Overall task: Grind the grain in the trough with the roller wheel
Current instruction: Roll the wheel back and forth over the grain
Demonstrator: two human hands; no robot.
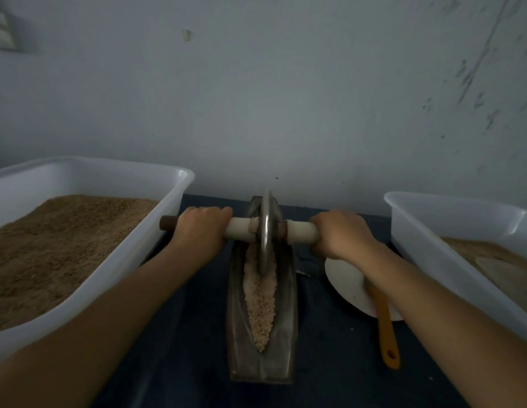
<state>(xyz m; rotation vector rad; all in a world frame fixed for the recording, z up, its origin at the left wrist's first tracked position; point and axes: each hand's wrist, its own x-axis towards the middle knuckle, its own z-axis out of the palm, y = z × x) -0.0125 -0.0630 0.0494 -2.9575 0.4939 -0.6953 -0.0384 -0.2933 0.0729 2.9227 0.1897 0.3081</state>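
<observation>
Nearest us, our two forearms reach in from the bottom corners over the dark blue bench (330,363). Between them the long metal trough (235,334) runs from near to far, its near end close to the bench edge. A narrow strip of pale grain (260,307) lies along its groove, tapering to a point at the near end.

To the right of the trough, an orange-handled tool (387,334) lies with its handle toward us and its far end resting on a white plate (344,278), partly hidden under our right forearm.

Farther along, the roller wheel (265,231) stands upright on its edge in the far part of the trough, its rim down in the grain. Its axle handle (241,228) crosses the trough from left to right. Our left hand (200,228) grips the handle left of the wheel, fingers curled over it; our right hand (343,234) grips it on the right, fingers wrapped round in the same way.

On the left stands a white tub (156,231) heaped with brown meal, just beside the left hand. On the right, a second white tub (433,237) holds a lower layer of similar meal. Beyond all this rises a pale scuffed wall (285,98).
</observation>
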